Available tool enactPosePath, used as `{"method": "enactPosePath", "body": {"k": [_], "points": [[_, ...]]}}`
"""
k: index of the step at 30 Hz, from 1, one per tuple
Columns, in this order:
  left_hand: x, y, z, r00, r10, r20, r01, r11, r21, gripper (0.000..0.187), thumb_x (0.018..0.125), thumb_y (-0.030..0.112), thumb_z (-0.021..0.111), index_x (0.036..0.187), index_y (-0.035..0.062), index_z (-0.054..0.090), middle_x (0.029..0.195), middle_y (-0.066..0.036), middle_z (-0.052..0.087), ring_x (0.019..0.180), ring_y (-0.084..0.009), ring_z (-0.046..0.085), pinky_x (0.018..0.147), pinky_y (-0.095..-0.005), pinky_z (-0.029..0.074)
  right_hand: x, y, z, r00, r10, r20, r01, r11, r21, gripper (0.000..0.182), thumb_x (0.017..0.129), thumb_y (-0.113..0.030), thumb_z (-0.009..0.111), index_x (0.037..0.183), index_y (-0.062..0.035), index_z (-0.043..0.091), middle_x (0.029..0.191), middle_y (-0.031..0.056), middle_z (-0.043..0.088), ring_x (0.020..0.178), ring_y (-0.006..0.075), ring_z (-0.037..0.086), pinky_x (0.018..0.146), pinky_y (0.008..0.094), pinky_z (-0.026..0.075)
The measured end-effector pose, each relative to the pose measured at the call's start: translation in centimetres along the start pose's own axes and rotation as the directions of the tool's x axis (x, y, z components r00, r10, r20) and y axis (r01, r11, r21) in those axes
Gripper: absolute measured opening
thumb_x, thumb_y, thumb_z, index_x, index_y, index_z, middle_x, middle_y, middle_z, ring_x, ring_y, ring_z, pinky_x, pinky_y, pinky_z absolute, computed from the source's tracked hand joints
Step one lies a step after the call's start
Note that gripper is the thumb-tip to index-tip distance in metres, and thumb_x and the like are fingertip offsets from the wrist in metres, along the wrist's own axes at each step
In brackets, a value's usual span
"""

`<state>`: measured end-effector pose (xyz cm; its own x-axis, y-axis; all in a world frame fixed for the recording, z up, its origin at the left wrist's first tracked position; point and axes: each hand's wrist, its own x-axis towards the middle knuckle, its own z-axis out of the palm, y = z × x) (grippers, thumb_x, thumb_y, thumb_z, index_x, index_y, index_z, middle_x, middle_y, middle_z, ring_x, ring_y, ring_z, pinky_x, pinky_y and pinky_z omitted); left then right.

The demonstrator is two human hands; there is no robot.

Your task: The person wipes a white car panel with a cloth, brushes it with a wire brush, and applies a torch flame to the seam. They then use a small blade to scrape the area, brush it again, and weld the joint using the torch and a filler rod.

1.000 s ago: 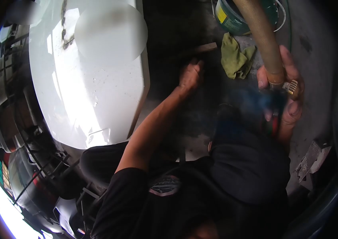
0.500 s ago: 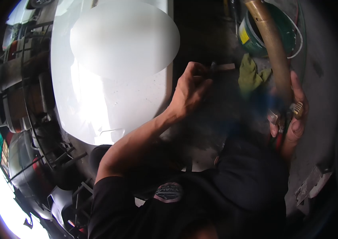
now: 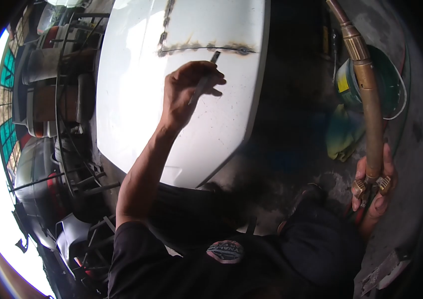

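My left hand (image 3: 184,92) pinches a thin, flat metal strip (image 3: 216,57) over a white car panel (image 3: 206,119). The strip's dark tip lies close below a scorched seam (image 3: 196,49), which has brown burn marks and small weld spots; whether it touches cannot be told. At the right, my right hand (image 3: 380,199) is wrapped around the valve end of a brass gas torch (image 3: 374,119). Two ridged knobs stick out beside the fingers, and red and green hoses run down from it. The torch points up and away, apart from the panel.
A green bucket (image 3: 386,79) with a white handle stands behind the torch. A yellow-green cloth (image 3: 342,137) lies on the floor before it. Along the left, a metal rack (image 3: 59,99) holds several car bumpers. A hose runs along the floor at the right.
My left hand has moved with the strip from beside the panel's right edge to over the panel near the seam. The view has shifted, showing the seam. My right hand still grips the torch.
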<state>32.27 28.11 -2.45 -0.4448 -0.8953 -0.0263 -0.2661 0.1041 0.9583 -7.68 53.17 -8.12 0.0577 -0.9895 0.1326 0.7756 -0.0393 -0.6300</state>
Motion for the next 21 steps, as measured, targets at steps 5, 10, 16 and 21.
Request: {"method": "enactPosePath", "body": {"k": [5, 10, 16, 21], "points": [[3.5, -0.7, -1.6, 0.977, 0.084, -0.195, -0.020, 0.951, 0.308, 0.015, 0.101, 0.009, 0.069, 0.109, 0.0010, 0.079, 0.085, -0.010, 0.075, 0.069, -0.0155, 0.071, 0.061, -0.0266, 0.060, -0.4, -0.2, -0.4, 1.000, -0.003, 0.000, 0.003, 1.000, -0.005, 0.111, 0.088, -0.021, 0.085, 0.167, -0.0074, 0.009, 0.116, 0.0289, 0.051, 0.087, 0.0340, 0.072, 0.062, 0.0338, 0.068], [6.4, -2.2, -2.7, 0.970, 0.183, -0.160, -0.137, 0.955, 0.265, 0.017, 0.101, 0.010, 0.068, 0.111, 0.0007, 0.078, 0.084, -0.010, 0.076, 0.080, -0.0156, 0.075, 0.070, -0.0285, 0.062, -0.9, -0.6, -0.5, 1.000, -0.001, -0.004, 0.001, 0.999, -0.050, 0.113, 0.088, -0.024, 0.086, 0.167, -0.0088, 0.007, 0.114, 0.0274, 0.051, 0.086, 0.0316, 0.073, 0.061, 0.0339, 0.068], [8.0, -2.2, -2.9, 0.992, 0.109, -0.063, -0.066, 0.874, 0.481, 0.022, 0.104, 0.017, 0.064, 0.110, -0.0014, 0.076, 0.091, -0.014, 0.078, 0.084, -0.0199, 0.076, 0.080, -0.0341, 0.062, -0.9, -0.6, 0.4, 0.994, -0.032, -0.107, 0.020, 0.993, -0.113, 0.113, 0.088, -0.027, 0.086, 0.167, -0.0087, 0.007, 0.112, 0.0265, 0.052, 0.084, 0.0273, 0.074, 0.055, 0.0310, 0.066], [8.3, -4.0, -3.6, 0.991, 0.126, -0.053, -0.091, 0.896, 0.435, 0.022, 0.105, 0.016, 0.063, 0.111, -0.0019, 0.075, 0.093, -0.015, 0.077, 0.086, -0.0213, 0.076, 0.080, -0.0349, 0.063, -0.6, -0.5, 0.8, 0.993, -0.033, -0.111, 0.020, 0.992, -0.122, 0.111, 0.088, -0.029, 0.086, 0.167, -0.0072, 0.010, 0.111, 0.0261, 0.053, 0.084, 0.0271, 0.074, 0.055, 0.0304, 0.066]]}}
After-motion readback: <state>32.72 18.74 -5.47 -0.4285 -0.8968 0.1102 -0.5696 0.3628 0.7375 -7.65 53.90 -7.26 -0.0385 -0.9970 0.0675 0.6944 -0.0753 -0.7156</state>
